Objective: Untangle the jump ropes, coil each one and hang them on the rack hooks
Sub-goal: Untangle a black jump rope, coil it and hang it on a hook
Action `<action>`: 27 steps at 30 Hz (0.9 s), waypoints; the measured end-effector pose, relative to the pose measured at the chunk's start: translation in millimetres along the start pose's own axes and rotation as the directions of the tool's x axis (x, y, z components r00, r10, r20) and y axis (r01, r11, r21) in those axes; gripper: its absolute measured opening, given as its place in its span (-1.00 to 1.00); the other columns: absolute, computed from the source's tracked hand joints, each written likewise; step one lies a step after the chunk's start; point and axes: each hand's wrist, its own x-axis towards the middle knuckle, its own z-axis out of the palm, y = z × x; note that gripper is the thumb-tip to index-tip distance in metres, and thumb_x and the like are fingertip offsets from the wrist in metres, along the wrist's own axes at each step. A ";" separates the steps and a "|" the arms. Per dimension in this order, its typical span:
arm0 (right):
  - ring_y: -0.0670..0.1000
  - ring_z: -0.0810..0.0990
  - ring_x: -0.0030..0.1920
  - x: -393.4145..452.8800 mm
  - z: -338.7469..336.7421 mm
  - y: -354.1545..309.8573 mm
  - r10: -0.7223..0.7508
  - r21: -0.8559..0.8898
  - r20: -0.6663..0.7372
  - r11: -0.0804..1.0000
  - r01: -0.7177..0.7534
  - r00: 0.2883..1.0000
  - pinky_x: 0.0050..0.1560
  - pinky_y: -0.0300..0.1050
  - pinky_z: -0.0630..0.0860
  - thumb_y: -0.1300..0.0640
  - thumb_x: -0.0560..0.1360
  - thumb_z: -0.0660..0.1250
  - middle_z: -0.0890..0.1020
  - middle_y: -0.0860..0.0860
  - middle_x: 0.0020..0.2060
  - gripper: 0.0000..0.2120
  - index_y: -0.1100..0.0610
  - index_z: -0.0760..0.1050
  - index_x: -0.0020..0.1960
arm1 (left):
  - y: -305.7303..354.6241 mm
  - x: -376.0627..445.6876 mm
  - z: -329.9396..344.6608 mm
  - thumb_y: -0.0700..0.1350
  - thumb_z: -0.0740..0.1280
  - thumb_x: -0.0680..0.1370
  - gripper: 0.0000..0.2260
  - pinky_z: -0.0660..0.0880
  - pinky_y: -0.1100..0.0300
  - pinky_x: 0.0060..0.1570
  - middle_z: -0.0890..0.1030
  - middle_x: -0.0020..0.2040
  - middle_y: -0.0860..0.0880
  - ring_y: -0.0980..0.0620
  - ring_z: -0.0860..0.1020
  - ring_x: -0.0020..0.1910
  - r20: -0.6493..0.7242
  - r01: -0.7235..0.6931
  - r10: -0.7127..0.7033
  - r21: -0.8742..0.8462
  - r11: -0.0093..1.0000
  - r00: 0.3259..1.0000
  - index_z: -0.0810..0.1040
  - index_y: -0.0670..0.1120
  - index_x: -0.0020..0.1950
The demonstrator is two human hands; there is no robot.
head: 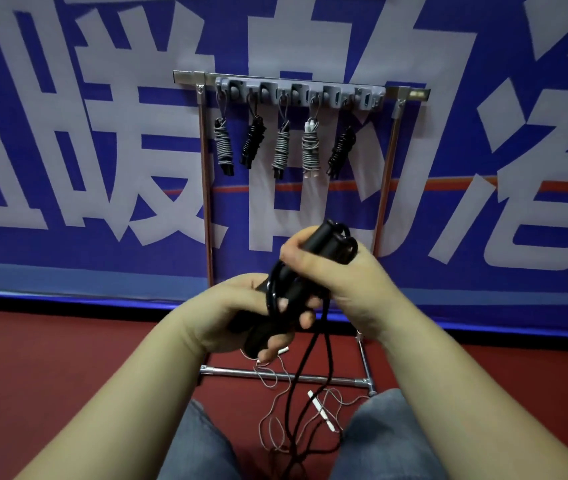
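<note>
My left hand grips the two black handles of a black jump rope low in front of me. My right hand holds the upper ends of those handles, with a loop of the black cord showing above its fingers. The loose black cord hangs from my hands to the floor. A thin white jump rope with white handles lies tangled with it on the floor. Several coiled ropes, grey and black, hang from hooks on the rack.
The metal rack stands on thin poles with a base bar on the red floor. A blue banner with large white characters covers the wall behind. My knees in jeans frame the ropes on the floor.
</note>
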 end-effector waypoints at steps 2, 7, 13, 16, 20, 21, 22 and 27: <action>-0.06 0.35 -0.58 -0.5 7.8 3.2 -0.012 -0.014 -0.164 1.000 0.010 0.986 -0.57 -0.20 0.37 0.05 0.40 0.43 0.51 0.04 -0.46 -0.83 0.11 0.52 -0.26 | -1.6 1.7 1.5 -0.01 0.37 0.41 -0.59 0.51 0.23 -0.39 0.60 -0.03 -0.14 0.01 0.56 -0.35 0.006 0.013 -0.012 -0.104 0.994 1.000 0.57 -0.23 0.16; -0.07 0.58 -0.37 1.4 9.3 9.4 -0.048 0.032 -0.473 0.997 0.071 0.880 -0.27 -0.12 0.54 0.17 0.49 0.32 0.60 -0.07 -0.44 -0.74 0.04 0.54 -0.38 | 1.8 8.8 23.7 -0.11 0.54 0.21 -0.57 0.46 0.24 -0.46 0.59 -0.16 -0.14 0.00 0.58 -0.39 -0.557 0.067 0.092 0.259 0.964 0.825 0.55 -0.19 0.01; -0.01 0.61 -0.20 8.1 17.8 11.0 0.069 0.208 -0.702 0.972 0.111 0.709 0.06 0.05 0.52 0.07 0.46 0.36 0.61 -0.07 -0.37 -0.86 0.13 0.53 -0.21 | -20.5 28.3 50.6 -0.05 0.44 0.38 -0.76 0.48 0.26 -0.45 0.60 -0.19 -0.03 0.05 0.60 -0.36 -0.827 -0.199 0.484 0.443 0.874 0.287 0.45 -0.07 -0.06; -0.04 0.59 -0.24 7.1 24.3 9.3 0.116 0.276 -0.708 0.953 0.122 0.697 -0.02 -0.01 0.51 0.08 0.47 0.35 0.59 -0.09 -0.42 -0.83 0.10 0.52 -0.27 | -24.1 28.5 52.1 0.06 0.46 0.39 -0.75 0.43 0.27 -0.46 0.59 -0.25 0.00 0.10 0.52 -0.44 -0.782 -0.152 0.591 0.571 0.807 0.200 0.47 -0.01 -0.08; -0.11 0.57 -0.38 3.7 25.1 8.0 0.215 0.363 -0.659 0.930 0.054 0.721 -0.31 -0.20 0.45 0.06 0.49 0.32 0.58 -0.11 -0.49 -0.77 0.08 0.53 -0.33 | -18.5 23.4 46.2 -0.07 0.45 0.45 -0.87 0.52 0.20 -0.25 0.65 -0.20 0.01 0.05 0.62 -0.23 -0.746 -0.142 0.643 0.627 0.766 0.174 0.59 0.01 -0.03; -0.11 0.56 -0.39 3.1 26.6 7.7 0.236 0.382 -0.638 0.923 0.035 0.733 -0.37 -0.23 0.41 0.03 0.50 0.31 0.59 -0.09 -0.48 -0.74 0.07 0.54 -0.34 | -17.6 22.6 45.8 -0.08 0.45 0.45 -0.87 0.55 0.16 -0.21 0.65 -0.18 -0.03 0.02 0.63 -0.20 -0.745 -0.149 0.644 0.627 0.765 0.173 0.60 0.03 -0.02; -0.11 0.54 -0.41 2.4 28.8 8.1 0.246 0.399 -0.610 0.916 0.024 0.753 -0.44 -0.27 0.37 0.00 0.51 0.29 0.59 -0.07 -0.46 -0.72 0.08 0.56 -0.33 | -16.1 22.3 45.8 -0.09 0.44 0.45 -0.86 0.57 0.14 -0.18 0.65 -0.16 -0.05 0.01 0.64 -0.17 -0.744 -0.152 0.647 0.629 0.763 0.169 0.61 0.04 -0.01; -0.09 0.29 -0.51 0.3 40.4 22.7 0.250 0.199 -0.492 0.965 -0.172 0.834 -0.45 -0.23 0.20 -0.42 0.28 0.18 0.38 -0.05 -0.49 -0.50 0.01 0.55 -0.34 | -2.5 23.2 48.9 -0.15 0.36 0.52 -0.87 0.53 0.21 -0.39 0.63 -0.30 -0.07 0.05 0.60 -0.32 -0.710 -0.125 0.684 0.673 0.729 0.166 0.60 0.05 0.01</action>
